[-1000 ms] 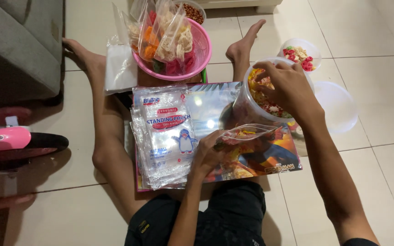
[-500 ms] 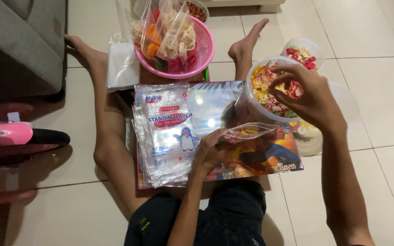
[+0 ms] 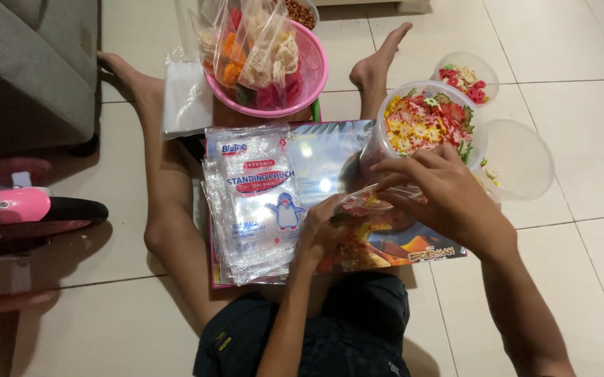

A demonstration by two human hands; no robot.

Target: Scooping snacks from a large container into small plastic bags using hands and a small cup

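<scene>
1. One small clear pouch (image 3: 379, 199) lies over a colourful picture book (image 3: 393, 241), its long axis left-right, mouth toward the right hand.
2. Left hand (image 3: 323, 234) pinches its lower end; right hand (image 3: 442, 192) has fingers curled at its mouth.
3. One tub (image 3: 428, 122) holds multicoloured crackers; one pink basket (image 3: 274, 66) holds filled bags; one stack of empty pouches (image 3: 253, 199) lies left.

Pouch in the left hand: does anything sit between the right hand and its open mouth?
Nothing visible does. The right hand is already at the mouth of the clear pouch, which the left hand holds from below. The tub of colourful crackers sits just behind them, not between.
</scene>
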